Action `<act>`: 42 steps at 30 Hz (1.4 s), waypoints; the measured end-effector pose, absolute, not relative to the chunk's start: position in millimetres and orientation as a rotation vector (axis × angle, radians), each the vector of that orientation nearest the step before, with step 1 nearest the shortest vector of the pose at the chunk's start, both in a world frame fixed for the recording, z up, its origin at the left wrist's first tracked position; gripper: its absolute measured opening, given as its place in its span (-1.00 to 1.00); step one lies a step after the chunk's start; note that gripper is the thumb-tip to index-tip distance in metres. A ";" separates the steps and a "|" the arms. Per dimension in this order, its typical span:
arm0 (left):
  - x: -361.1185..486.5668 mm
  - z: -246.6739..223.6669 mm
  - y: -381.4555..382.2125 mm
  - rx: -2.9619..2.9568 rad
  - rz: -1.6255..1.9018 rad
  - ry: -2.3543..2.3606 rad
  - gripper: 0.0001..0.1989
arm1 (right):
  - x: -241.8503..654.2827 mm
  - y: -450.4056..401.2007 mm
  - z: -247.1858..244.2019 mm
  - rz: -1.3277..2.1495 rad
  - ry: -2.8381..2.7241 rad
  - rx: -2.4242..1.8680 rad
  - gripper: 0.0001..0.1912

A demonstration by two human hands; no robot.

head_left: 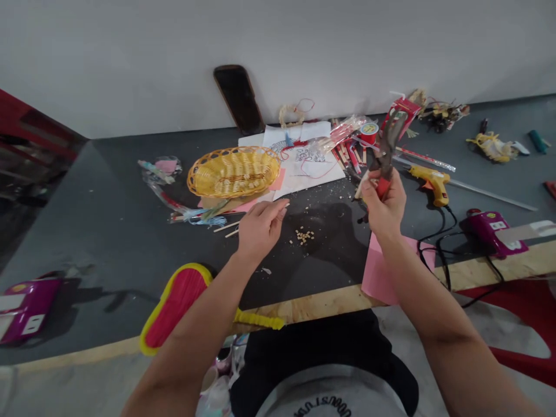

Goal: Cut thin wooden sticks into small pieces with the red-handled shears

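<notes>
Head view: right of centre, the right hand [386, 202] grips red-handled pliers [390, 142]; whether the left hand [262, 227] holds anything, I cannot tell. Pale bits [303, 236] lie centrally on the dark, wood-edged table [278, 281]; grey wall [174, 52] fills the top.

Two hands are counted: one left hand [260, 229], one right hand [386, 202]. One plier-like tool [390, 142] is noted. Small pale pieces [304, 236] are put at upwards of a dozen; an exact tally is prevented by overlap. Thin sticks seen near the left hand are numbered at two: a nearer stick [232, 233], a farther stick [226, 226]. Purple objects are logged as two: left-hand purple object [46, 298], right-hand purple object [486, 229]. Recorded singly: yellow basket [237, 159], phone [238, 98], glue gun [435, 184], red spool [369, 138], red-and-yellow paddle shape [178, 304]. Loose papers are left uncounted, being partly covered.
</notes>
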State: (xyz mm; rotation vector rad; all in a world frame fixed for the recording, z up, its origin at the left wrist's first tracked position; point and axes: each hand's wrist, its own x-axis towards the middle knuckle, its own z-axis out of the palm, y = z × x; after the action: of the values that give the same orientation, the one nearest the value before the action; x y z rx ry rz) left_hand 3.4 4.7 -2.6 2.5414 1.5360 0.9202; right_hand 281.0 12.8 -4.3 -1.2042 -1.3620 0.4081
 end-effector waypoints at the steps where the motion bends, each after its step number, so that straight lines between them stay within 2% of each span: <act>1: 2.3 -3.8 4.7 2.540 0.939 1.531 -0.66 | 282.4 13.8 -6.0 0.435 -1.328 -1.179 -0.66; 4: 1.5 -6.7 4.7 2.549 0.964 1.507 -0.68 | 286.4 18.7 -13.0 0.430 -1.242 -1.169 -0.48; 8: 2.5 -8.3 2.8 2.571 0.986 1.497 -0.71 | 293.3 27.7 -23.4 0.369 -1.202 -1.229 -0.59; 11: 6.7 -6.7 -1.2 2.595 0.929 1.557 -0.75 | 298.2 34.2 -29.9 0.316 -1.138 -1.234 -0.60; 16: 42.4 6.2 3.5 2.682 0.523 1.490 -0.75 | 301.4 40.9 -35.4 0.349 -1.036 -1.210 -0.60; 23: 124.2 19.2 61.8 2.586 0.068 1.414 -0.74 | 299.6 44.3 -33.6 0.436 -0.989 -1.316 -0.58; 29: 145.3 13.3 81.6 2.570 -0.040 1.430 -0.83 | 298.4 44.7 -27.1 0.502 -0.950 -1.323 -0.61; 36: 158.8 18.1 81.5 2.578 0.026 1.403 -0.80 | 294.0 42.3 -22.8 0.553 -1.010 -1.298 -0.62; 42: 171.3 13.0 78.5 2.591 -0.082 1.385 -0.76 | 294.8 41.3 -24.8 0.495 -1.081 -1.343 -0.61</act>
State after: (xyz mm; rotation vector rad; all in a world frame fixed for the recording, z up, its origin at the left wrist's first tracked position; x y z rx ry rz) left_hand 171.3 78.5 13.0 2.5914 1.3848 -0.0821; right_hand 294.8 41.3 -24.8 -1.3430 -1.0814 0.4947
